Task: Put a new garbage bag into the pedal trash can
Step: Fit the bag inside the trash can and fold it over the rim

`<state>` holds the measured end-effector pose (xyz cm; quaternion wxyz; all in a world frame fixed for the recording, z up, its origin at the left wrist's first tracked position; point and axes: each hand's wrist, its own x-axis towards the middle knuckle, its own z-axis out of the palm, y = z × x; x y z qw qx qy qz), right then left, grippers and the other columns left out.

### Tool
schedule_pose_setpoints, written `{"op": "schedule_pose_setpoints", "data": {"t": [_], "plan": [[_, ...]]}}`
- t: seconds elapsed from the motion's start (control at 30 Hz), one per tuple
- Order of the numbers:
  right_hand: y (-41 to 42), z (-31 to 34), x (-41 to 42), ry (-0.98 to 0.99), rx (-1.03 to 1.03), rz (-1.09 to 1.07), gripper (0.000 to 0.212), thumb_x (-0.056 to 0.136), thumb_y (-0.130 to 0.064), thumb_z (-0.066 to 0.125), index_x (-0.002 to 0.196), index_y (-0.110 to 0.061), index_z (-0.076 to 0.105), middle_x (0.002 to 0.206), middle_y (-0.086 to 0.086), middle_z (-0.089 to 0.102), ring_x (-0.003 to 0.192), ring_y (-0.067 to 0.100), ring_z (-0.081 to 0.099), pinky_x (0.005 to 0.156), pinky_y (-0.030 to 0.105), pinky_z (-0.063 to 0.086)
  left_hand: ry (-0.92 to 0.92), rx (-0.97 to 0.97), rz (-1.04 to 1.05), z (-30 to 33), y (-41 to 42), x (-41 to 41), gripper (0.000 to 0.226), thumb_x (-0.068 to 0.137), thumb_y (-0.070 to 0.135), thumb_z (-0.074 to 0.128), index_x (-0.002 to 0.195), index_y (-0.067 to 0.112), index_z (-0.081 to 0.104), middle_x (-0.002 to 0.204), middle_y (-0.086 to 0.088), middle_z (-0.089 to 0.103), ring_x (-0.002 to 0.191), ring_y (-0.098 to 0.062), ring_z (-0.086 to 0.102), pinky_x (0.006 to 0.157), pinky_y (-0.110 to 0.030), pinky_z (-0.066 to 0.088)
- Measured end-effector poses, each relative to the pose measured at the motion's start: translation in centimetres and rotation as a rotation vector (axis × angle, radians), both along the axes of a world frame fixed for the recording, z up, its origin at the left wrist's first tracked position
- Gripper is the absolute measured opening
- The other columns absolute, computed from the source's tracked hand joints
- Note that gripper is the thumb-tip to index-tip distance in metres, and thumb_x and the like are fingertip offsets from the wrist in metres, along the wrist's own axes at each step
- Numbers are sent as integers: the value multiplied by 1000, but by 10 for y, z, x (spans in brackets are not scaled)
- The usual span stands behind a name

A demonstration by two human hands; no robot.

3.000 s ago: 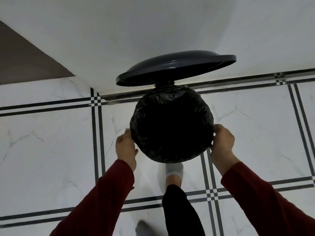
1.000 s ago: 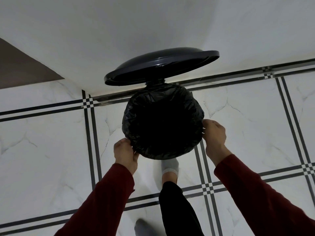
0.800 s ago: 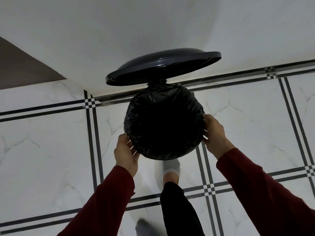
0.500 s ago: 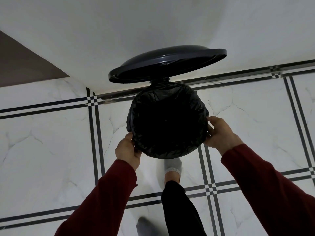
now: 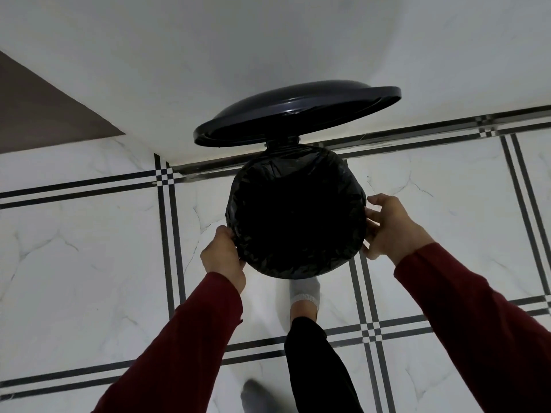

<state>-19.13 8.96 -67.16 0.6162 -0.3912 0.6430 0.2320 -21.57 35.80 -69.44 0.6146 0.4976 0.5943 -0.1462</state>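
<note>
The black pedal trash can stands against the wall with its lid (image 5: 295,114) raised. A black garbage bag (image 5: 298,213) lines it, its edge folded out over the round rim. My left hand (image 5: 222,257) is at the lower left of the rim, fingers curled on the bag's folded edge. At the right side of the rim, my right hand (image 5: 390,231) has its fingers spread, fingertips and thumb touching the bag's edge and the index finger lifted off. My foot in a grey sock (image 5: 304,292) is just in front of the can's base, where the pedal is hidden.
The floor is white marble-look tile (image 5: 83,263) with black double lines. A white wall (image 5: 268,40) runs right behind the can, and a brown surface (image 5: 38,111) shows at far left. My other foot (image 5: 253,394) is near the bottom edge.
Both hands have kept working around the rim of the bag; the left slid down and back up along the left side. The right hand's fingers have loosened and spread. The lid stays raised.
</note>
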Motion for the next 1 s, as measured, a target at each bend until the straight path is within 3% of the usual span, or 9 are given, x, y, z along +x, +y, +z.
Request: {"op": "schedule_pose_setpoints", "data": {"t": [0.1,0.2,0.3,0.5,0.63,0.73,0.83,0.9,1.0], "plan": [[0,-3,2,63,35,-6,31,83,-45,56,93,-17,67,102,-3,63,92,20,59,82,43,38,14,-154,-5,9,-1,4,21,86,28,60,99,14,70,96,-4,67,90,-21,66,75,-34,56],[4,-2,4,87,40,4,50,81,-50,55,114,-16,69,116,-4,65,97,24,61,69,43,39,66,-302,-33,13,3,7,27,90,41,58,100,19,70,101,5,65,97,-14,61,95,-38,48],[5,0,3,85,29,26,61,80,-54,54,127,-17,66,126,2,66,109,28,60,71,45,42,117,-341,-44,12,9,9,27,91,43,57,98,20,70,103,5,61,98,-12,57,109,-43,37],[8,3,-8,38,34,-78,57,77,-47,66,124,-14,66,128,2,66,110,27,68,89,43,54,92,-397,-28,11,9,9,21,93,37,60,101,20,70,108,1,68,105,-19,63,92,-38,46],[12,7,-7,-8,56,-94,35,79,-41,68,104,-17,66,114,-1,65,103,24,68,92,43,54,96,-338,-53,9,4,9,27,93,34,61,115,22,72,110,2,74,105,-16,66,98,-38,44],[14,8,-6,-6,61,-71,36,78,-47,67,100,-19,66,105,-2,66,93,25,67,87,39,53,115,-281,-48,11,2,11,26,92,28,64,117,24,72,109,3,74,100,-16,67,90,-39,47],[16,10,-5,-37,112,-42,39,81,-54,64,87,-15,66,89,4,72,90,28,67,101,44,50,140,-300,-44,16,0,14,27,92,38,64,112,23,73,109,5,68,100,-15,61,94,-41,42],[18,13,-4,-87,155,-32,43,87,-55,59,84,-13,66,74,10,76,88,32,67,94,47,52,142,-346,-56,17,1,15,32,92,49,60,104,22,72,111,5,66,103,-15,58,101,-43,38],[19,16,-5,-134,198,-16,45,89,-56,58,86,-12,68,70,11,77,87,32,67,84,48,53,132,-381,-71,16,4,17,35,93,51,60,106,20,71,110,3,67,106,-16,62,88,-40,44]]}}
